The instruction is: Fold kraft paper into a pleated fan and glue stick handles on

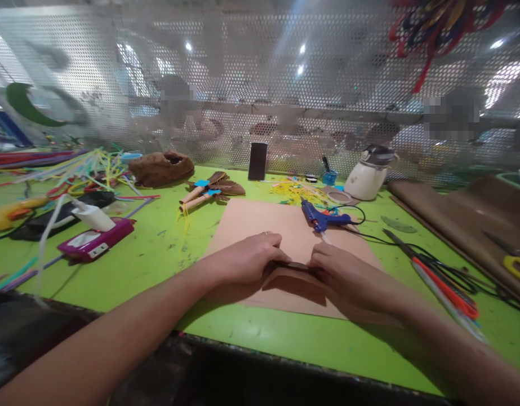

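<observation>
A perforated metal screen (243, 62) stands behind the green tabletop (154, 259), where a tan sheet (243, 223) lies flat before you. Over its near half, your left hand (251, 256) and right hand (346, 273) hold a small brown piece (298, 266) between them, each grip pinched on one end. A blue glue gun (323, 218) lies at the sheet's far right corner, beyond your right hand.

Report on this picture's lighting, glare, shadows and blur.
In the head view, bright spots glare across the perforated screen; in the head view, shadows lie on the tan sheet below the left hand and right hand; in the head view, what lies behind the screen is hazy, with grey pixelated patches.
</observation>
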Demonstrator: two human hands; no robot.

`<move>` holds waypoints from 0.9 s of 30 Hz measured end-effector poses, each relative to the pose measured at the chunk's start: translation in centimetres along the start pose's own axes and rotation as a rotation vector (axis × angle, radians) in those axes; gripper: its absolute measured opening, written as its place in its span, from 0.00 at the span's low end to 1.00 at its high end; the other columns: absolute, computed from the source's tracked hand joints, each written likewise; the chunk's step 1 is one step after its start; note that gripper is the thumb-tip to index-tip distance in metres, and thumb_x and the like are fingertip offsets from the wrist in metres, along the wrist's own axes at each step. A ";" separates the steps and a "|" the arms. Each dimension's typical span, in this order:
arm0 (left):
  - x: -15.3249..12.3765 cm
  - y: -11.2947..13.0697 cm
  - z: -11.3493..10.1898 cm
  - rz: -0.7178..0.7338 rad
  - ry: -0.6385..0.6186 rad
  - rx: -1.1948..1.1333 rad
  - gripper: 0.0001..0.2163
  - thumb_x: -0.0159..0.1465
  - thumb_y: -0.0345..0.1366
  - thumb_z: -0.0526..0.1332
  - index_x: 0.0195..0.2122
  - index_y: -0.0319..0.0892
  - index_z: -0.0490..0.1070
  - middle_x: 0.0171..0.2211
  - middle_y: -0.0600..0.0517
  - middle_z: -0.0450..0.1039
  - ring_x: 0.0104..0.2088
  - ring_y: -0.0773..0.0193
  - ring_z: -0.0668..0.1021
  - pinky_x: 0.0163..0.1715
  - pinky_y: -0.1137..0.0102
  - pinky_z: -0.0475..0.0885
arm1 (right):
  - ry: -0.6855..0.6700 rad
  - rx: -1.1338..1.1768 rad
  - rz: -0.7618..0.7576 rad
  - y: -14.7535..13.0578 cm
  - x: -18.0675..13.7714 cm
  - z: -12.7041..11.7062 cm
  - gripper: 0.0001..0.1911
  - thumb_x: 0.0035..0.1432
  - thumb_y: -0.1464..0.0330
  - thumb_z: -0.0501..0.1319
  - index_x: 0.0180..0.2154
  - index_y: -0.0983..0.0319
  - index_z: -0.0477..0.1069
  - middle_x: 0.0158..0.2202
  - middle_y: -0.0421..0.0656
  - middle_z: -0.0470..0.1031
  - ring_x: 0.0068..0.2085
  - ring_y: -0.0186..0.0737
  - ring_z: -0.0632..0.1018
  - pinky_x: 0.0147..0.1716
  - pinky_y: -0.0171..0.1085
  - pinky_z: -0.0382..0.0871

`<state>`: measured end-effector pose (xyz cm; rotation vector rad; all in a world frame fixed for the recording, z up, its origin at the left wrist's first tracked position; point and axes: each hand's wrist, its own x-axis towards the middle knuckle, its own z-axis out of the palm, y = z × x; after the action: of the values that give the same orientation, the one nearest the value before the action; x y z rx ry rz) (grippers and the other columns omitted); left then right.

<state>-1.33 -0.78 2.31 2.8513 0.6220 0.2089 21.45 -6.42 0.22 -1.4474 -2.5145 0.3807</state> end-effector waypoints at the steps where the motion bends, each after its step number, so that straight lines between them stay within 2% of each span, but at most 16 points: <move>1: 0.0 0.1 -0.1 0.003 -0.008 0.008 0.13 0.64 0.32 0.51 0.45 0.47 0.73 0.31 0.50 0.63 0.36 0.62 0.66 0.35 0.71 0.60 | -0.004 -0.009 -0.001 0.0 0.0 0.0 0.05 0.57 0.74 0.54 0.30 0.61 0.68 0.31 0.41 0.68 0.30 0.35 0.66 0.29 0.34 0.57; 7: -0.2 0.3 -1.1 0.052 -0.049 0.013 0.15 0.63 0.30 0.53 0.49 0.47 0.70 0.32 0.50 0.63 0.36 0.62 0.67 0.35 0.71 0.60 | 0.037 -0.134 -0.054 -0.4 -0.2 0.4 0.09 0.54 0.79 0.53 0.29 0.62 0.68 0.30 0.42 0.67 0.30 0.36 0.65 0.29 0.35 0.55; 13: -0.5 0.4 -1.1 0.073 -0.022 0.030 0.15 0.62 0.31 0.54 0.49 0.47 0.70 0.32 0.49 0.64 0.36 0.62 0.67 0.35 0.71 0.60 | 0.019 -0.205 -0.072 -0.6 -0.2 0.1 0.08 0.54 0.78 0.55 0.29 0.63 0.70 0.29 0.42 0.67 0.31 0.36 0.66 0.30 0.35 0.55; 17: -0.7 0.8 -1.1 0.069 0.002 0.034 0.12 0.63 0.31 0.53 0.44 0.44 0.73 0.31 0.49 0.64 0.36 0.61 0.67 0.35 0.70 0.61 | 0.052 -0.281 -0.062 -0.8 -0.2 0.4 0.07 0.54 0.76 0.55 0.28 0.63 0.70 0.29 0.42 0.67 0.30 0.36 0.66 0.28 0.35 0.55; 22: -0.4 0.8 -0.9 0.010 -0.003 -0.026 0.11 0.62 0.33 0.52 0.36 0.42 0.75 0.32 0.48 0.68 0.35 0.62 0.69 0.36 0.70 0.62 | 0.111 -0.389 -0.106 -1.2 -0.4 1.0 0.06 0.55 0.73 0.54 0.29 0.62 0.68 0.29 0.44 0.68 0.33 0.40 0.67 0.28 0.36 0.54; 27: 0.5 0.1 -0.2 -0.107 0.031 -0.150 0.16 0.65 0.37 0.48 0.32 0.37 0.74 0.31 0.48 0.72 0.31 0.65 0.70 0.34 0.72 0.62 | 0.166 -0.427 -0.098 -1.2 -0.4 1.7 0.03 0.51 0.74 0.54 0.29 0.62 0.65 0.28 0.43 0.65 0.27 0.36 0.63 0.24 0.37 0.49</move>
<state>-0.89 -0.59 2.55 2.6680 0.7301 0.2700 20.14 -7.56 -0.99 -1.4087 -2.6172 -0.3005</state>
